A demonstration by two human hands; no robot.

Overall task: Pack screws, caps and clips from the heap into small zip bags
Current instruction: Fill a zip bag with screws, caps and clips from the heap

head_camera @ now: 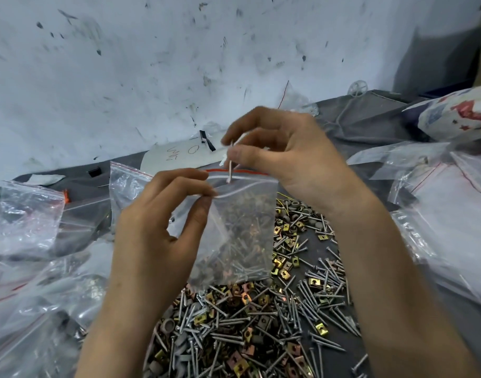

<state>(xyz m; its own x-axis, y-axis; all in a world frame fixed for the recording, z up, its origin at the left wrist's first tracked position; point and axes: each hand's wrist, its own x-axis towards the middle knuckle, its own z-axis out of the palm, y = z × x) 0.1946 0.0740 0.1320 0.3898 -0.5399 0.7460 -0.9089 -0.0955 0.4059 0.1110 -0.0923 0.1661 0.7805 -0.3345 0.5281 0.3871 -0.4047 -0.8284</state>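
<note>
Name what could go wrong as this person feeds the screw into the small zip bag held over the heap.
1. The left hand pinches only one lip of the zip bag, so the mouth gapes narrowly. The screw pinched in the right hand could catch the rim and drop back onto the heap.
2. The screw stands on end over thin film and might pierce it.
</note>
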